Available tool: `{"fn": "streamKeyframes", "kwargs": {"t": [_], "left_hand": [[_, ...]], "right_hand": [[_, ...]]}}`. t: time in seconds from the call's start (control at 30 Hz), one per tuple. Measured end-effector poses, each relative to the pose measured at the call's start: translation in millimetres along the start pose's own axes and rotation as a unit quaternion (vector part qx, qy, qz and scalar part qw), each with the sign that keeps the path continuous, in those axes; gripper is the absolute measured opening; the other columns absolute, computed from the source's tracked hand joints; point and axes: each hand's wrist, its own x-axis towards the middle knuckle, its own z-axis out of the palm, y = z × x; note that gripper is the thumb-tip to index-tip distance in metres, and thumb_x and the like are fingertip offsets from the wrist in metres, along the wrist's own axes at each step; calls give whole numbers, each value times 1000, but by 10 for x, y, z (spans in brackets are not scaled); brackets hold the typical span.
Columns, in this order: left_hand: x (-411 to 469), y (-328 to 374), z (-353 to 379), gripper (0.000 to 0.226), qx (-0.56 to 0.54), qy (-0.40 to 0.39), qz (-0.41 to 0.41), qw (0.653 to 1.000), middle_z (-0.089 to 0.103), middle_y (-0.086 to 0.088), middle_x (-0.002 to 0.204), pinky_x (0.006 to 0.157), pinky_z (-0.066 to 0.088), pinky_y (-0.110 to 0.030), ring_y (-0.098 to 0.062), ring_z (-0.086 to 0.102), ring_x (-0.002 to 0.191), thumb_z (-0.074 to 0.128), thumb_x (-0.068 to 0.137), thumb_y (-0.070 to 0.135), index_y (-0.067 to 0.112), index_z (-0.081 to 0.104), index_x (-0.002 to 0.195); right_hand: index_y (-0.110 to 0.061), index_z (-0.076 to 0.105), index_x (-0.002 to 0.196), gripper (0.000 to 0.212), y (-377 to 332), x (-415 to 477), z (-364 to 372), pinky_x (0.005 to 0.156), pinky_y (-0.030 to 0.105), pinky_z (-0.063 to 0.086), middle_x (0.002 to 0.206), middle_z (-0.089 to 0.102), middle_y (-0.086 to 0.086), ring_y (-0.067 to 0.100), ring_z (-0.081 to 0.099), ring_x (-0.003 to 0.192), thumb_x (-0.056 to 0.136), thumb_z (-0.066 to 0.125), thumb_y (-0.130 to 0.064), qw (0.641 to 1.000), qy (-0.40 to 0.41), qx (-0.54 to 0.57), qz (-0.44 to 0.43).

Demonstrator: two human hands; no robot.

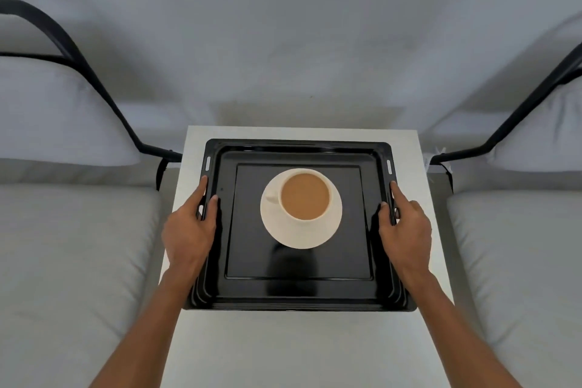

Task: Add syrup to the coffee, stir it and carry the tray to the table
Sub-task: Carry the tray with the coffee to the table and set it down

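Tray (299, 290) sits on the white surface (283, 350), cup (305, 196) centred, and we see each hand's grip, left (189, 230) and right (406, 230), holding a side rim.

A black tray (299, 293) lies flat on a white table (299, 350), between two grey cushioned seats (72, 261). On the tray's middle a white saucer (315, 235) carries a white cup (305, 197) full of light brown coffee (305, 196). The left hand (189, 230) clasps the tray's left rim and the right hand (406, 230) its right rim, thumbs inside.
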Motion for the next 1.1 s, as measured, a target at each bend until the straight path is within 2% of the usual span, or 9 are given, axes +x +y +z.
{"fn": "streamKeyframes", "kwargs": {"t": [0.07,0.23,0.4,0.57,0.73,0.97,1.1], "left_hand": [[9,-20,90,42,-6,3,1,1000,54,-6,51,56,47,-32,-27,56,51,59,99,39,40,57,141],[18,-78,231,43,20,-1,5,1000,52,1,51,55,51,-35,-19,54,49,57,100,41,43,53,143],[1,-145,347,43,50,2,15,999,55,5,52,45,32,-18,-6,48,46,59,99,41,42,54,142],[17,-144,379,44,59,0,19,998,56,4,55,46,30,-20,-12,48,48,60,98,41,40,55,142],[24,-133,402,44,64,4,14,998,53,3,50,45,29,-16,-6,44,44,60,99,40,41,54,142],[18,-109,395,45,64,-5,8,998,49,3,47,45,28,-16,-7,44,42,59,99,40,39,54,144],[22,-102,378,46,67,-11,10,998,51,0,48,45,31,-17,-12,47,43,58,99,41,39,52,145]], "right_hand": [[-24,52,149,49,54,-2,62,65,32,42,77,52,7,24,53,66,100,60,-20,1000,0,-2,7],[-21,52,149,49,161,22,165,63,31,43,79,56,7,23,54,66,100,61,-19,1000,2,-17,5],[-19,54,147,49,236,69,246,60,29,41,80,57,5,21,54,65,99,63,-18,999,10,-34,-11],[-20,55,147,48,272,65,290,55,24,36,80,56,3,19,52,64,99,63,-21,999,15,-46,-12],[-18,54,147,48,272,84,294,61,31,41,81,56,7,22,52,65,100,62,-20,999,10,-38,-7],[-19,53,148,48,262,89,300,65,33,48,87,61,10,22,55,69,100,61,-21,1000,5,-26,-6],[-20,55,146,47,264,91,305,70,34,50,99,66,13,24,58,74,99,62,-23,1000,9,-27,1]]}}
